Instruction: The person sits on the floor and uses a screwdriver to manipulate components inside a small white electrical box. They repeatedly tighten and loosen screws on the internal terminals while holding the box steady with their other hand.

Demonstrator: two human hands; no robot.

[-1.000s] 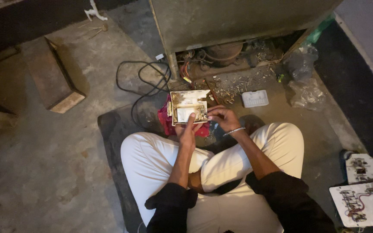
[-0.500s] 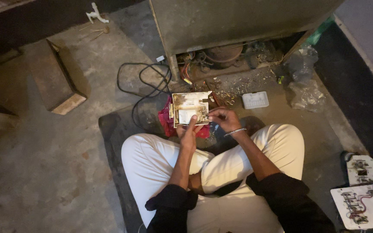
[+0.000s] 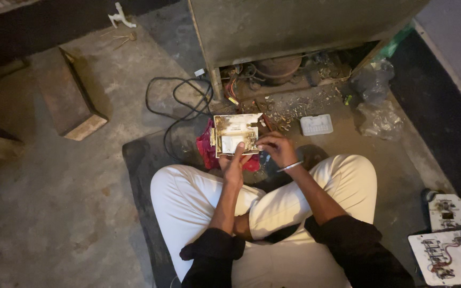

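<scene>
Little has shifted since a second ago: left hand (image 3: 234, 166) still clamps the scorched white panel (image 3: 235, 134) above the lap, right hand (image 3: 274, 148) pinching its right edge; inspection seems underway, and further handling needs a steady grip

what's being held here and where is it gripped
The left hand grips a dirty white square panel by its lower edge; the right hand touches its right edge.
</scene>
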